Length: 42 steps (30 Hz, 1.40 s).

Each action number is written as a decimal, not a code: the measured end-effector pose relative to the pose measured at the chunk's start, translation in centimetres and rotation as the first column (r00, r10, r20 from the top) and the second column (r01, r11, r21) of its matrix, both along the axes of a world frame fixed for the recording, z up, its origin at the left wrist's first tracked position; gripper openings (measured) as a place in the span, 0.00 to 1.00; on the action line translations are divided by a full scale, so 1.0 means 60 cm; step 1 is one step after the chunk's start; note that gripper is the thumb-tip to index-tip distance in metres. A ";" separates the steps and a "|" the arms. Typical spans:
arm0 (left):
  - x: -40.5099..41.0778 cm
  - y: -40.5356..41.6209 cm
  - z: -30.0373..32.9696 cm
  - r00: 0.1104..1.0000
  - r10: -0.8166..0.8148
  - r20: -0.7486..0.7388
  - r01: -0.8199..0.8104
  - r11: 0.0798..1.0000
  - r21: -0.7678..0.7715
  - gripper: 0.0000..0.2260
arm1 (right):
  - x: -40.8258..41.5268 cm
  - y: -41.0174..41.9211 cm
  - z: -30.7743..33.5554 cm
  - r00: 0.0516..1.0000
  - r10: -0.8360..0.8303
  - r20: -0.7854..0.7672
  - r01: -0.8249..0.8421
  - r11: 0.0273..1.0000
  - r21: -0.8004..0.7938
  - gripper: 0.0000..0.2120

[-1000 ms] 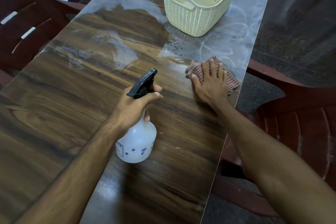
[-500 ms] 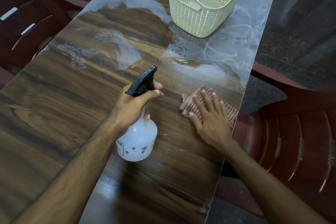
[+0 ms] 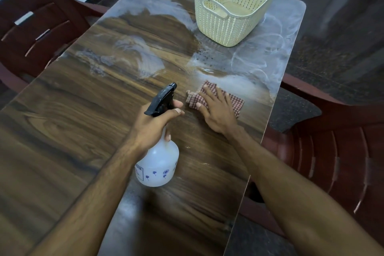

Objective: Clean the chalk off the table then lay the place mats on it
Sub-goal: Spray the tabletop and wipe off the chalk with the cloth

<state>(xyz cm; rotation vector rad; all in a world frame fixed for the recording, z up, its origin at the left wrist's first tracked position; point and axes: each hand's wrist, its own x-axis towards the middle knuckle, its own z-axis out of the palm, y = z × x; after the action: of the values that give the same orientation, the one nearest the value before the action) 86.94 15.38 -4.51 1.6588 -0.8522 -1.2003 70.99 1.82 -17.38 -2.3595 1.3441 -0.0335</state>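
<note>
A wood-grain table (image 3: 68, 114) carries white chalk smears (image 3: 145, 62) across its far half and right corner. My right hand (image 3: 216, 112) lies flat with fingers spread on a red checked cloth (image 3: 234, 102), pressing it to the table near the right edge, just below a wet chalky patch (image 3: 239, 85). My left hand (image 3: 153, 124) grips the neck of a white spray bottle (image 3: 160, 164) with a black trigger head (image 3: 162, 100), held upright above the table's middle. No place mats are visible.
A cream perforated plastic basket (image 3: 228, 25) stands on the far right of the table amid the chalk. Dark red plastic chairs flank the table at the left (image 3: 35, 27) and right (image 3: 332, 151). Dark speckled floor lies beyond.
My right hand slid the cloth from the chalky far right patch back toward me, then leftward toward the bottle. The left hand and bottle stayed nearly still.
</note>
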 end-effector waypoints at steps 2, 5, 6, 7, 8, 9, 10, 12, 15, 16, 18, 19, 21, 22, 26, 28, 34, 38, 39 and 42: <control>-0.007 0.010 0.006 1.000 0.005 0.005 -0.005 1.000 -0.003 0.06 | -0.009 0.022 0.013 0.995 0.031 0.095 -0.039 0.996 0.077 0.26; -0.020 0.025 0.016 1.000 0.008 0.005 -0.008 1.000 -0.006 0.06 | -0.030 0.044 0.034 0.985 0.013 0.172 -0.048 0.979 0.200 0.27; -0.024 0.032 0.020 1.000 0.010 0.007 -0.010 1.000 -0.005 0.06 | -0.038 0.052 0.042 0.983 0.004 0.182 -0.047 0.971 0.233 0.27; -0.029 0.041 0.024 1.000 0.013 0.007 -0.013 1.000 -0.005 0.06 | -0.048 0.062 0.052 0.982 -0.005 0.189 -0.044 0.966 0.255 0.26; -0.033 0.049 0.028 1.000 0.016 0.010 -0.016 1.000 -0.004 0.06 | -0.056 0.072 0.061 0.980 -0.015 0.199 -0.040 0.962 0.270 0.26; -0.036 0.056 0.031 1.000 0.015 0.011 -0.015 1.000 -0.003 0.06 | -0.064 0.082 0.070 0.976 -0.027 0.215 -0.036 0.958 0.284 0.25; -0.039 0.066 0.036 1.000 0.013 0.011 -0.013 1.000 -0.003 0.06 | -0.073 0.095 0.079 0.972 -0.045 0.233 -0.028 0.954 0.299 0.24; -0.045 0.088 0.048 1.000 0.012 0.006 -0.012 1.000 -0.004 0.06 | -0.087 0.125 0.095 0.960 -0.104 0.261 0.009 0.940 0.341 0.22; -0.053 0.131 0.068 1.000 -0.010 -0.003 0.010 1.000 -0.008 0.06 | -0.102 0.176 0.119 0.920 -0.216 0.326 0.070 0.911 0.406 0.20; -0.055 0.148 0.074 1.000 -0.019 -0.005 0.019 1.000 -0.010 0.06 | -0.107 0.196 0.125 0.898 -0.247 0.365 0.077 0.903 0.422 0.20; -0.059 0.183 0.086 1.000 -0.023 -0.010 0.023 1.000 -0.014 0.06 | -0.114 0.241 0.146 0.859 -0.293 0.419 0.091 0.894 0.440 0.19; -0.059 0.199 0.091 1.000 -0.020 -0.016 0.020 1.000 -0.015 0.06 | -0.116 0.263 0.157 0.846 -0.312 0.432 0.101 0.890 0.445 0.18; -0.062 0.234 0.106 0.999 -0.027 -0.030 0.027 0.999 -0.020 0.06 | -0.120 0.307 0.179 0.824 -0.344 0.451 0.130 0.888 0.440 0.18; -0.065 0.250 0.113 0.999 -0.037 -0.034 0.036 0.999 -0.024 0.06 | -0.124 0.328 0.188 0.812 -0.353 0.464 0.133 0.887 0.441 0.18; -0.087 0.298 0.143 0.997 -0.077 -0.029 0.075 0.995 -0.064 0.07 | -0.143 0.396 0.226 0.779 -0.375 0.503 0.130 0.881 0.456 0.19; -0.103 0.317 0.157 0.994 -0.102 -0.034 0.099 0.992 -0.080 0.07 | -0.154 0.425 0.244 0.777 -0.383 0.500 0.152 0.884 0.441 0.19; -0.156 0.347 0.183 0.982 -0.185 -0.026 0.181 0.977 -0.111 0.07 | -0.204 0.490 0.283 0.790 -0.376 0.485 0.180 0.897 0.403 0.20; -0.203 0.356 0.192 0.969 -0.247 -0.004 0.244 0.960 -0.136 0.06 | -0.255 0.518 0.286 0.785 -0.430 0.446 0.251 0.878 0.407 0.21; -0.213 0.356 0.193 0.967 -0.254 0.005 0.252 0.958 -0.140 0.06 | -0.266 0.523 0.290 0.783 -0.442 0.437 0.259 0.872 0.416 0.21; -0.254 0.349 0.198 0.958 -0.283 0.046 0.287 0.945 -0.160 0.06 | -0.313 0.537 0.303 0.753 -0.476 0.455 0.296 0.862 0.411 0.20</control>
<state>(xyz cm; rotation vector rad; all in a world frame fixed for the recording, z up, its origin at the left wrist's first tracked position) 71.73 36.32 7.36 1.4513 -1.2052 -1.2680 52.23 34.03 0.79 -1.5857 1.3910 -0.5364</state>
